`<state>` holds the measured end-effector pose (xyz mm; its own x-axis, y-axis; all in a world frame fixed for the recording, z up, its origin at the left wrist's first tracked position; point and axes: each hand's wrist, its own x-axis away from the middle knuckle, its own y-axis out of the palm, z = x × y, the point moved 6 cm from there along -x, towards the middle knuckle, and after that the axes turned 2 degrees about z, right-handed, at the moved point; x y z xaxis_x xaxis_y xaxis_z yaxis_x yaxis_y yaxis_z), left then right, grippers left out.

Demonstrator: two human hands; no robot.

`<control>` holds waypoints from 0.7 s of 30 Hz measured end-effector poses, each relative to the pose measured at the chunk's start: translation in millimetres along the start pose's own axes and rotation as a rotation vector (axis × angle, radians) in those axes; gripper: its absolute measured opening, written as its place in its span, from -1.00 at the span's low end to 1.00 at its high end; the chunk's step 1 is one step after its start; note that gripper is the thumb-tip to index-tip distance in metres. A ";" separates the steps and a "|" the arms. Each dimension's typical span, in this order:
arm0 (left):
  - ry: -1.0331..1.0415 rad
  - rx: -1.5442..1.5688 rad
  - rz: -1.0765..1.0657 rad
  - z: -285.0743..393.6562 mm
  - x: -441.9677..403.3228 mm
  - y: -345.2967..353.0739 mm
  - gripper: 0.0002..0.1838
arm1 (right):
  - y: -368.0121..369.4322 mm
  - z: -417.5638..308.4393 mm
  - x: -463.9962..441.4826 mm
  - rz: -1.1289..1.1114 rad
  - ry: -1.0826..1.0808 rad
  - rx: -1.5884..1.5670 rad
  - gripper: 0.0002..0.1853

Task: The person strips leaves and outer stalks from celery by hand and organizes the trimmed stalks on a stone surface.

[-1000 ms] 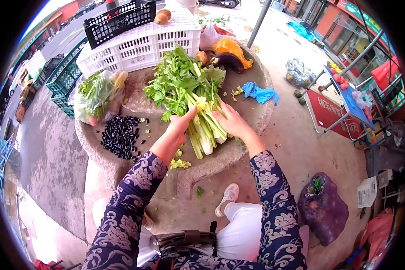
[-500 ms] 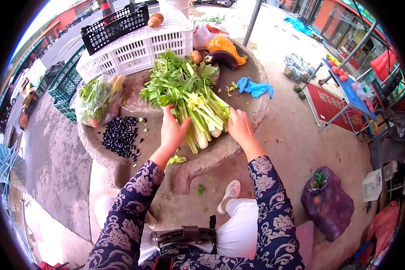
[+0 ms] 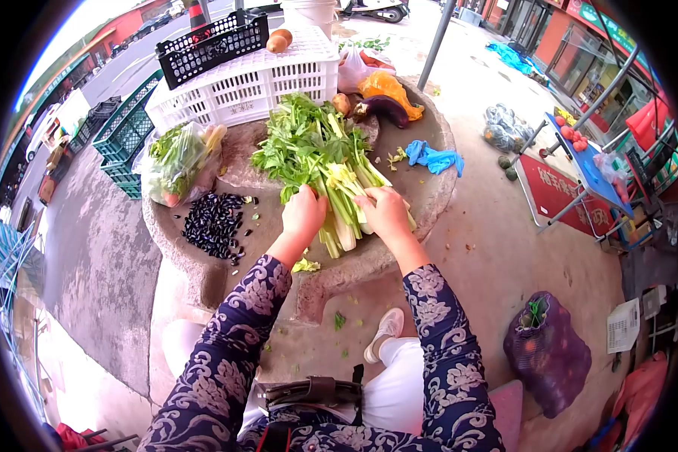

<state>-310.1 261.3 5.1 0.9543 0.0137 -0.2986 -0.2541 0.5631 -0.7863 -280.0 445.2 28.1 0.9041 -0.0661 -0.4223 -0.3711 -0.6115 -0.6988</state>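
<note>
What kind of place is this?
Probably an outdoor street market or roadside produce spot: celery on a stone basin, a white plastic crate behind it, and a blue table with red produce near shopfronts.

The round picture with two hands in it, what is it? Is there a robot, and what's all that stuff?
No robot here! A person wears a camera on their head, looking forward and down, so you see their own arms. The left hand and right hand are touching leafy celery; how tightly, I can't tell. It lies on a stone surface. Also there: shiny dark pieces, a clear bag of vegetables, a purple eggplant, something crumpled and blue, and a white crate.
</note>
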 end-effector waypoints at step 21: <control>0.196 0.125 -0.642 -85.2 75.4 -32.6 -0.21 | -41.2 -36.3 88.0 0.159 0.008 -0.395 -0.87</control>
<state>-243.3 173.6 -37.8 0.8604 -0.4987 0.1046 0.3845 0.5009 -0.7754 -177.5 435.9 40.8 0.8444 -0.1890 -0.5013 -0.3974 -0.8485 -0.3495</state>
